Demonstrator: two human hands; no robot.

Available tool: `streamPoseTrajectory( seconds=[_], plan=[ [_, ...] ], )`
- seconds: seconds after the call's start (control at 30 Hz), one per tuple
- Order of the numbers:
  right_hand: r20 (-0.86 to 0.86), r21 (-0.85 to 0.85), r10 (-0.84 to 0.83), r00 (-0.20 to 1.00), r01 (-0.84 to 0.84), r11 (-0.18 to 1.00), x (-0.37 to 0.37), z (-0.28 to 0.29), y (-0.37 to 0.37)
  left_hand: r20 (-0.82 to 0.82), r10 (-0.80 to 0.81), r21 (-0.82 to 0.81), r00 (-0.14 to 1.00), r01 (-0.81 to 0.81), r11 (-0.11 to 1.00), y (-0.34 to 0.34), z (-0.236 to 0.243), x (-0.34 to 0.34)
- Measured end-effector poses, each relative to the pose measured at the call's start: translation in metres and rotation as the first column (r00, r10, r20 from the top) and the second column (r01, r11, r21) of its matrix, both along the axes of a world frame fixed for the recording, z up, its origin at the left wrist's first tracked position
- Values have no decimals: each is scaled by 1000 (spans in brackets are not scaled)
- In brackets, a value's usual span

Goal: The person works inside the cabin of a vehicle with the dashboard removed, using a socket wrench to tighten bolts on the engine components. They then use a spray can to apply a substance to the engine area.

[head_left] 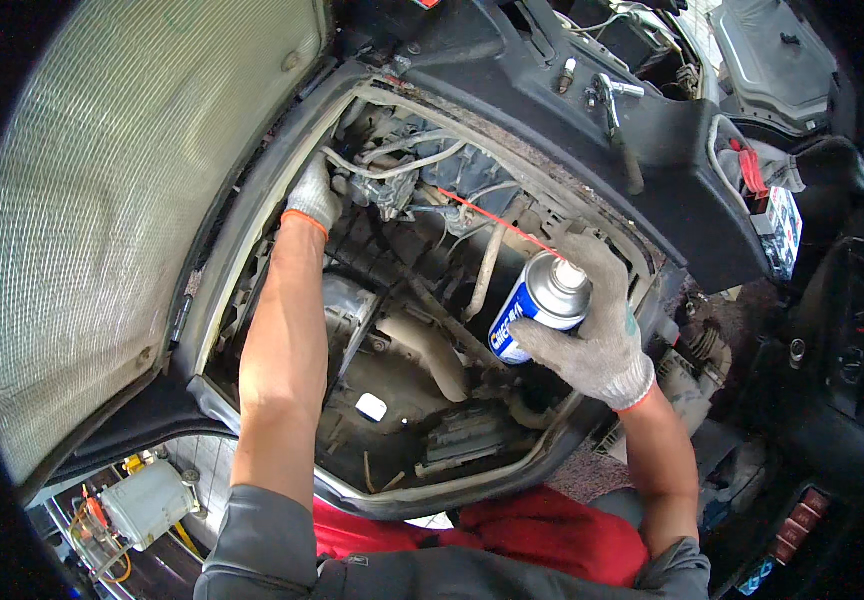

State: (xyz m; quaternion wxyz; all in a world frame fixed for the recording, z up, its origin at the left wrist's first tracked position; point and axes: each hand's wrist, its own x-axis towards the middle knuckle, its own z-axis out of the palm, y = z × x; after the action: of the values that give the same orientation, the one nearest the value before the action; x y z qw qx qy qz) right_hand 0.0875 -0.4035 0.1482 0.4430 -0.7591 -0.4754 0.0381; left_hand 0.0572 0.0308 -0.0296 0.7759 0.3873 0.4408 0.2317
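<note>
My right hand (597, 335), in a grey-white knit glove, is wrapped round a blue and silver spray can (537, 312). The can is tilted, and its thin red straw (502, 220) points up and left into the engine bay, its tip beside the engine (452, 170). At the bay's far left side my left hand (314, 195), gloved with an orange cuff, is closed next to a pale hose (397, 170). Its fingertips are partly hidden, so what they grip cannot be made out. Below both arms lie dusty pipes and a grey metal cover (347, 300).
A raised cover with a silvery woven lining (152, 190) stands at the left. On the dark panel at the far right rest a spark plug (567, 75) and a ratchet (610, 100). A small box (780, 232) sits farther right. Equipment (147, 505) stands at lower left.
</note>
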Motion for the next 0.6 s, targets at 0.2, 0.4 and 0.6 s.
streamPoseTrajectory(
  seconds=[0.2,0.4,0.6],
  plan=[
    [-50,4,-40,998,40,999,-4,-6,-15,-23,-35,70,999,37,997,-7,2,6],
    [-183,60,-93,979,106,993,-8,-6,-25,-157,-61,135,986,82,987,2,-16,18],
    [-357,351,-44,933,177,919,-15,3,-58,-134,-39,82,990,50,995,12,-34,19]
  ],
)
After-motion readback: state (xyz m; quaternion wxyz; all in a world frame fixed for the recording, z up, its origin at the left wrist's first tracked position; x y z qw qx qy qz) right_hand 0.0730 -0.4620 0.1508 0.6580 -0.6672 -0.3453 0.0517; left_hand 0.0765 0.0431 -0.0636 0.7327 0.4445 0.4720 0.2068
